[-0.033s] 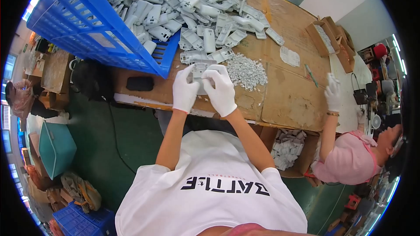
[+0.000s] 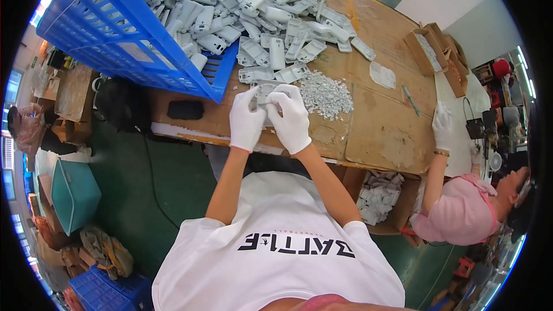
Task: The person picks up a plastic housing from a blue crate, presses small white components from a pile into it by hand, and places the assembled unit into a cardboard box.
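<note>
Both my hands wear white gloves and meet at the near edge of the cardboard-covered table. Held between them is a light grey plastic casing (image 2: 265, 93), partly covered by the fingers. My left hand (image 2: 246, 120) is closed on its left side. My right hand (image 2: 290, 120) has its thumb and fingers pinched at the casing's right side; whether a small part sits in that pinch is hidden. Just beyond lie more casings (image 2: 276, 52) in a large heap. Close to my right hand is a pile of small whitish parts (image 2: 324, 95).
A blue plastic crate (image 2: 124, 34) lies tipped at the left, casings spilling from it. Near it rests a black pad (image 2: 185, 110). A green pen (image 2: 411, 100) lies at right. A co-worker's gloved hand (image 2: 443, 128) is beside cardboard boxes (image 2: 423, 52). An under-table box holds white pieces (image 2: 379, 196).
My left hand has shifted slightly right, closer to my right hand, around the casing. The co-worker's gloved hand at the right has moved a little.
</note>
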The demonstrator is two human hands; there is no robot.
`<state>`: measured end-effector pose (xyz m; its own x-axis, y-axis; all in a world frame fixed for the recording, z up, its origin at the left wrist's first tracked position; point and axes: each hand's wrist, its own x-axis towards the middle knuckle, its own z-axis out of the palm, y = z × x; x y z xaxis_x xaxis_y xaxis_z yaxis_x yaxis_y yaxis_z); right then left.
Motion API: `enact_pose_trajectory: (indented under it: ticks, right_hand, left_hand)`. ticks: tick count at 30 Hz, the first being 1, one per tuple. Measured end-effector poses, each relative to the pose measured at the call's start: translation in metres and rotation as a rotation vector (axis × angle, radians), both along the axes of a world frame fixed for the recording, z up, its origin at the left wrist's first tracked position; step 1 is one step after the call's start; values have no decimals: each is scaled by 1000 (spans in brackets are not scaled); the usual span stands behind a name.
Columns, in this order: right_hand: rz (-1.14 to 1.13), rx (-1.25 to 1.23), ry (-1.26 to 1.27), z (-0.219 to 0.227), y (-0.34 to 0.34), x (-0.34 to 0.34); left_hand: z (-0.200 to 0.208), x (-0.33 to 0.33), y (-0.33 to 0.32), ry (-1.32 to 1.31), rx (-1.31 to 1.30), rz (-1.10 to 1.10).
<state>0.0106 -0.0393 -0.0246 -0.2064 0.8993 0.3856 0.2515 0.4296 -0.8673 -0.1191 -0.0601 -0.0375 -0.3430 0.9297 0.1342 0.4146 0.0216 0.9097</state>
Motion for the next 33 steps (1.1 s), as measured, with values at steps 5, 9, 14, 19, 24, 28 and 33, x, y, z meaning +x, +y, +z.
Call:
enact_pose_trajectory:
  ticks: [5, 9, 14, 19, 24, 28, 33]
  right_hand:
    - [-257, 273, -222, -2, 0, 3]
    - [-271, 253, -267, 11, 2, 16]
    - [-306, -199, 140, 43, -4, 27]
    - [-90, -239, -20, 23, -5, 53]
    - [-130, -199, -77, 34, -21, 56]
    - [-164, -109, -183, 24, -21, 69]
    - [-206, -135, -169, 34, -31, 75]
  left_hand:
    - [26, 26, -16, -221, 0, -26]
    - [28, 36, -17, -366, 19, -60]
    - [36, 50, -21, -374, 68, -124]
    - [40, 58, -15, -349, 159, -173]
    - [41, 65, -12, -116, 84, -153]
    - [42, 68, -14, -149, 62, -176]
    - [44, 76, -17, -67, 151, -210]
